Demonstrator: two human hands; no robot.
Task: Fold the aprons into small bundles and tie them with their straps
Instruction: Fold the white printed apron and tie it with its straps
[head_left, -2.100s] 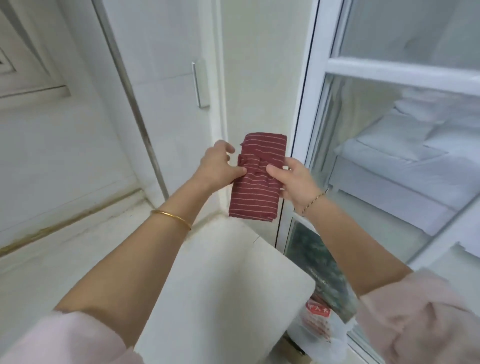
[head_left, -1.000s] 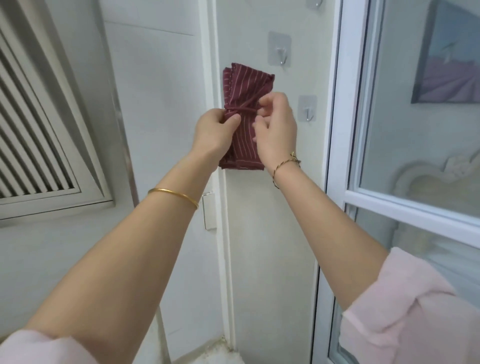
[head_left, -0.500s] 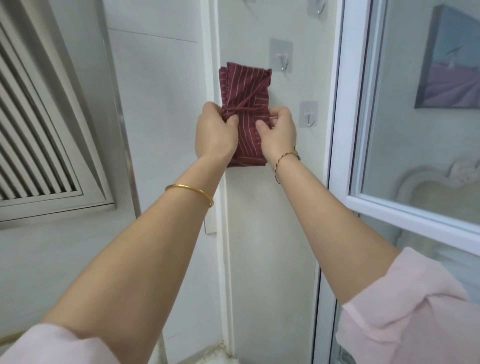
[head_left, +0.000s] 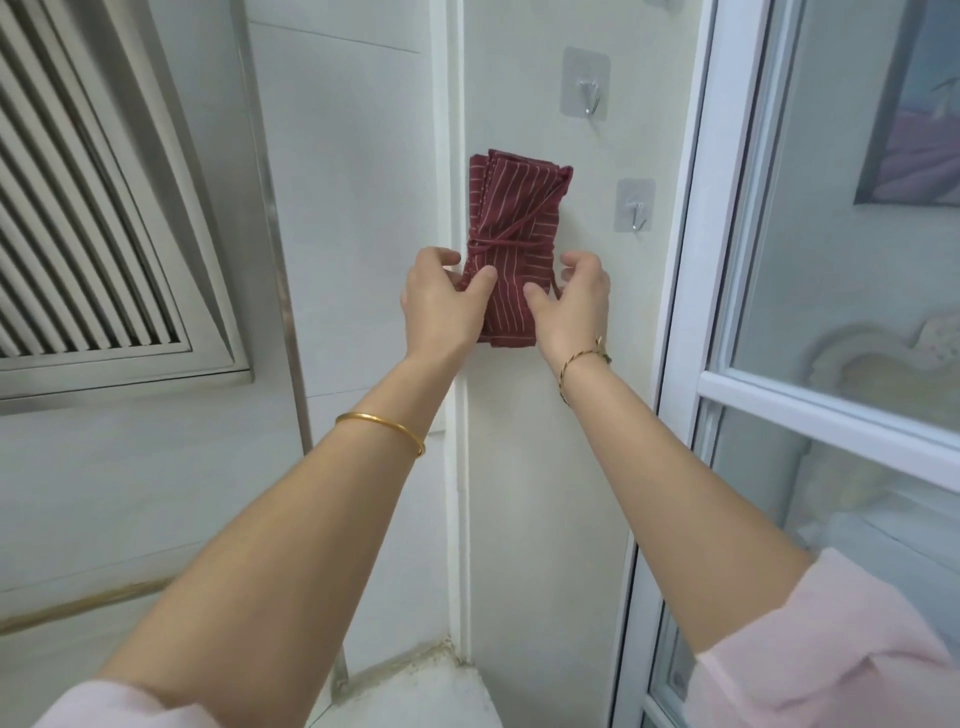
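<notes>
Up against the wall, a red striped apron bundle sits upright, its strap tied around it. Her left hand and right hand hold its lower sides, below two hooks.

Head view, facing wall, close

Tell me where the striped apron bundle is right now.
In the head view, the apron bundle is upright against the wall at centre, held between the left hand and right hand, just left of the lower wall hook.
</notes>
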